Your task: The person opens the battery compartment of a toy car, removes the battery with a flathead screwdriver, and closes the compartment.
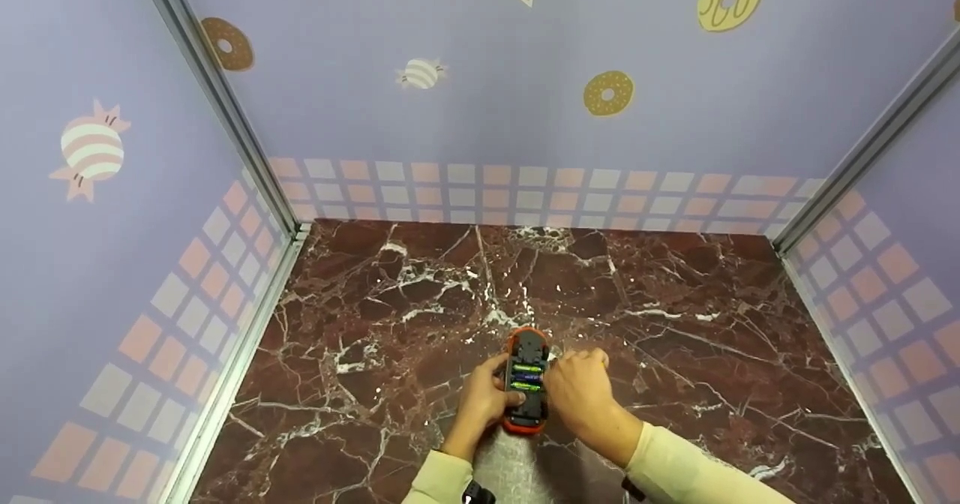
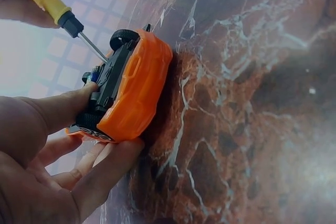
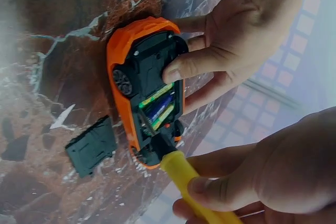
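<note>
An orange toy car [image 1: 532,345] lies upside down, its black underside facing up. Several green and blue batteries [image 3: 157,105] sit in its uncovered battery compartment. My left hand [image 1: 484,395] grips the car from the side, thumb pressed on the underside and fingers around the body. With my right hand [image 1: 581,388] I hold a yellow-handled screwdriver [image 3: 181,174]; its metal tip reaches into the compartment beside the batteries. In the head view the right hand hides the screwdriver. A loose black battery cover [image 3: 92,146] rests near the car in the right wrist view.
Beneath everything is a dark red marbled tabletop [image 1: 360,414]. Purple panels with printed sweets and checks form a back wall [image 1: 495,106], a left wall [image 1: 45,264] and a right wall [image 1: 922,211], with metal strips along the corners.
</note>
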A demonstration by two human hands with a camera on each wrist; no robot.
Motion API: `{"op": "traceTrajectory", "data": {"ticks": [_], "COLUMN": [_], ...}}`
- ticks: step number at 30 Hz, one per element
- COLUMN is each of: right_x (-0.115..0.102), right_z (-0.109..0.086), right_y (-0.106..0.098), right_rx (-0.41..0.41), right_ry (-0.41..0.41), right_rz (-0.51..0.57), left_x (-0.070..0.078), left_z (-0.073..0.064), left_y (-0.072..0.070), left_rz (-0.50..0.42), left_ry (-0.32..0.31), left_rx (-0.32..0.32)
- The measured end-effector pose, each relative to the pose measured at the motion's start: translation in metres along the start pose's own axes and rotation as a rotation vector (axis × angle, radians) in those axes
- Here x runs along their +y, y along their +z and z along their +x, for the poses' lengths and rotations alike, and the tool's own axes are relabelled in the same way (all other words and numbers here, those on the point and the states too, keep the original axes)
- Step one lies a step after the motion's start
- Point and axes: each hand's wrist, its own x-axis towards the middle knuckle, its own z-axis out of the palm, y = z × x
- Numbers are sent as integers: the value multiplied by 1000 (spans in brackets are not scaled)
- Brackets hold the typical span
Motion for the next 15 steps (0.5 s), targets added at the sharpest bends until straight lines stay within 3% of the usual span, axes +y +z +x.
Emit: {"op": "traceTrajectory", "data": {"ticks": [9, 15], "right_x": [27, 46], "right_z": [-17, -28], "right_y": [20, 42], "right_rx": [64, 135], "right_ry": [-55, -39], "right_rz": [176, 357], "left_x": [0, 1], "left_z": [1, 2], "left_y": [0, 0], "left_rz": [45, 53], "left_ry": [-16, -21], "left_rx": [5, 9]}}
